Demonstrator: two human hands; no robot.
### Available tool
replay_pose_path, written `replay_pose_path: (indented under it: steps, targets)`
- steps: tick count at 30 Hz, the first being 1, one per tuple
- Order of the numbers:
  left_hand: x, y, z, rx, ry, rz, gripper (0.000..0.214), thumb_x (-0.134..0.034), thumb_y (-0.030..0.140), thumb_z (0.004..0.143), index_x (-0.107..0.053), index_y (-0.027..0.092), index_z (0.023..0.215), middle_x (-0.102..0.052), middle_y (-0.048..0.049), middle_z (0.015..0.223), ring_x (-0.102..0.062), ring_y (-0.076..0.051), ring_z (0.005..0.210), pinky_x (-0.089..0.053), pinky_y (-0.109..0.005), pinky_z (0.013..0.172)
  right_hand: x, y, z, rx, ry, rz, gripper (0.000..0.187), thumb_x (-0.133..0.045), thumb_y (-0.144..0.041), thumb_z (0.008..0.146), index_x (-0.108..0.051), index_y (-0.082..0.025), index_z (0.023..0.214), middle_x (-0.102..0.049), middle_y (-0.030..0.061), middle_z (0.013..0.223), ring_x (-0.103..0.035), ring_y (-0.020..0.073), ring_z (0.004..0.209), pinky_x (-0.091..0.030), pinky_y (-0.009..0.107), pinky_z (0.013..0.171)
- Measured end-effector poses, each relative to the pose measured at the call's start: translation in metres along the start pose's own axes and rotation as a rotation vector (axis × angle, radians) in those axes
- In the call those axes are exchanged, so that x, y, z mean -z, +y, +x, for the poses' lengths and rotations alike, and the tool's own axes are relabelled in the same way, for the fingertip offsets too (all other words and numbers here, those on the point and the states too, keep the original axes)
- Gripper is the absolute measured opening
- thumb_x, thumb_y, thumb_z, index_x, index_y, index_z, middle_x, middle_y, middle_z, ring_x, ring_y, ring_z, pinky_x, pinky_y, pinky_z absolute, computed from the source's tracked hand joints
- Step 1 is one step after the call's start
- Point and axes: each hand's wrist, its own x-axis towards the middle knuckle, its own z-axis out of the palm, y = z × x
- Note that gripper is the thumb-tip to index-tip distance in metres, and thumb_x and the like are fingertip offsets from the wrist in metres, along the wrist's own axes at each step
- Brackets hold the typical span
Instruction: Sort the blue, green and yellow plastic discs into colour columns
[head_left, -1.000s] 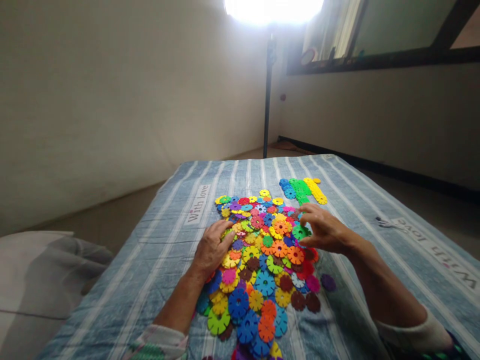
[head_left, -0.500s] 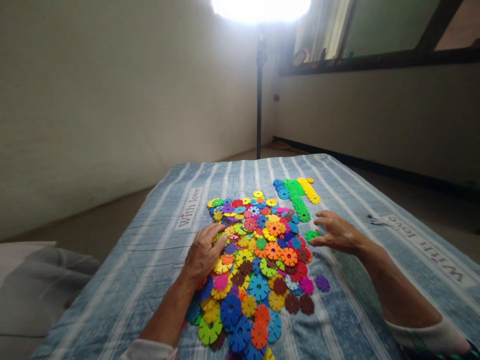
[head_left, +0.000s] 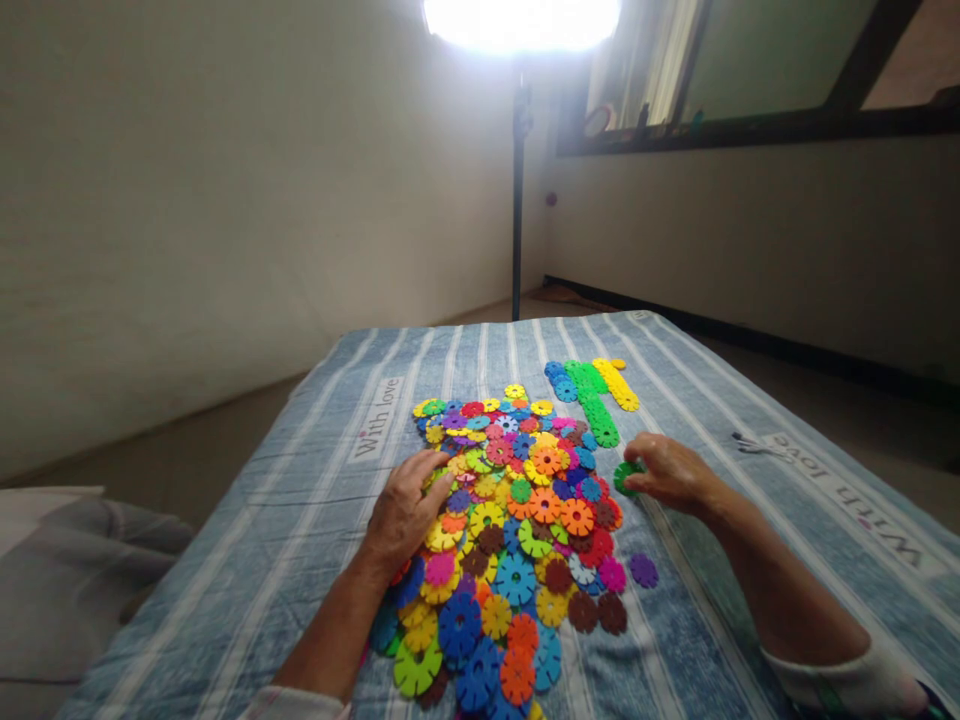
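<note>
A broad pile of notched plastic discs (head_left: 515, 578) in many colours spreads over the striped cloth. My left hand (head_left: 409, 500) rests on the pile's left edge, fingers stretched over the discs and thumb apart, with nothing visibly held. To the right of the pile, my right hand (head_left: 667, 470) pinches a green notched disc (head_left: 625, 478) between thumb and fingers; the disc is tilted up. Just beyond that hand lie a green group of overlapping discs (head_left: 598, 405), a yellow row of discs (head_left: 618, 385) and several blue discs (head_left: 561, 381).
A blue-and-white striped cloth (head_left: 300, 520) covers the table. One purple disc (head_left: 643, 570) lies apart, right of the pile. A bright lamp on a black stand (head_left: 517, 200) rises behind the far edge. Pale grey fabric (head_left: 82, 580) is at the lower left.
My right hand has closed its thumb and fingers on the green disc, which has tipped up from lying flat. My left hand has stayed almost in place.
</note>
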Motion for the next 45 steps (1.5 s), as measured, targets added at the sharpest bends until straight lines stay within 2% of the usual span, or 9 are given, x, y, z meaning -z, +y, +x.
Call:
replay_pose_path:
  steps: [3,6,12,15,19,23,32,39,45]
  targets:
    - [0.0,0.0,0.0,0.004,-0.002,0.0,0.045,-0.043,0.045,0.084,-0.064,0.015,0.11,-0.062,-0.0127,0.122,-0.055,-0.025,0.116,-0.04,-0.042,0.104,0.003,0.002,-0.002,-0.012,-0.032,0.056,0.012,-0.059,-0.019,0.074,-0.067,-0.021,0.083,-0.067,0.0022,0.083,-0.061,0.0169,0.076,-0.035,0.023,0.06]
    - [0.001,0.001,0.0,-0.007,0.006,0.001,0.043,-0.044,0.046,0.084,-0.065,0.017,0.109,-0.063,-0.0115,0.121,-0.056,-0.024,0.115,-0.041,-0.042,0.103,0.002,0.004,0.001,0.012,-0.001,0.106,0.015,-0.057,-0.015,0.073,-0.067,-0.022,0.081,-0.068,0.0012,0.077,-0.061,0.0163,0.072,-0.036,0.023,0.06]
    - [0.004,0.005,-0.001,-0.027,0.023,-0.005,0.041,-0.044,0.045,0.084,-0.066,0.019,0.105,-0.065,-0.0101,0.118,-0.058,-0.024,0.112,-0.043,-0.041,0.101,-0.005,0.01,0.021,-0.036,0.246,0.143,0.014,-0.057,-0.019,0.077,-0.068,-0.025,0.085,-0.071,0.0019,0.079,-0.065,0.019,0.074,-0.041,0.025,0.063]
    - [0.005,0.006,-0.001,-0.022,0.015,-0.003,0.041,-0.043,0.046,0.084,-0.066,0.018,0.105,-0.065,-0.0103,0.117,-0.057,-0.024,0.113,-0.043,-0.041,0.102,-0.009,0.01,0.031,-0.068,0.303,0.087,0.017,-0.056,-0.022,0.081,-0.069,-0.026,0.091,-0.073,0.0031,0.088,-0.067,0.0214,0.082,-0.042,0.026,0.064]
    - [0.004,0.005,-0.001,-0.005,0.0,0.002,0.044,-0.042,0.046,0.085,-0.065,0.017,0.108,-0.064,-0.0116,0.119,-0.057,-0.025,0.114,-0.042,-0.041,0.102,-0.015,0.01,0.037,-0.045,0.281,0.044,0.025,-0.056,-0.02,0.081,-0.068,-0.027,0.102,-0.072,0.004,0.102,-0.066,0.023,0.094,-0.045,0.028,0.071]
    - [0.003,0.004,0.0,-0.002,0.004,-0.003,0.043,-0.044,0.045,0.084,-0.065,0.016,0.108,-0.063,-0.0122,0.121,-0.057,-0.025,0.114,-0.041,-0.042,0.103,-0.021,0.015,0.039,-0.031,0.299,0.041,0.032,-0.059,-0.018,0.079,-0.067,-0.027,0.108,-0.07,0.0043,0.109,-0.064,0.0232,0.097,-0.046,0.03,0.074]
    - [0.003,0.004,-0.001,-0.01,0.019,-0.006,0.042,-0.044,0.045,0.084,-0.066,0.018,0.107,-0.064,-0.0107,0.119,-0.058,-0.025,0.113,-0.043,-0.042,0.102,-0.028,0.021,0.041,0.024,0.352,0.144,0.039,-0.061,-0.019,0.074,-0.064,-0.023,0.112,-0.069,0.0056,0.101,-0.064,0.0185,0.08,-0.047,0.03,0.075]
    - [0.002,0.001,-0.001,-0.012,0.026,-0.009,0.04,-0.045,0.045,0.084,-0.066,0.02,0.106,-0.064,-0.0093,0.12,-0.058,-0.024,0.113,-0.042,-0.041,0.102,-0.027,0.024,0.04,0.021,0.313,0.211,0.04,-0.063,-0.022,0.072,-0.063,-0.02,0.111,-0.07,0.006,0.096,-0.064,0.0185,0.075,-0.047,0.029,0.073]
    - [0.004,0.005,-0.001,-0.007,0.005,-0.004,0.043,-0.043,0.046,0.084,-0.066,0.017,0.107,-0.064,-0.0114,0.119,-0.057,-0.025,0.113,-0.042,-0.041,0.102,-0.025,0.021,0.038,0.018,0.253,0.169,0.038,-0.063,-0.021,0.072,-0.062,-0.02,0.11,-0.069,0.0067,0.097,-0.064,0.0186,0.079,-0.044,0.027,0.073]
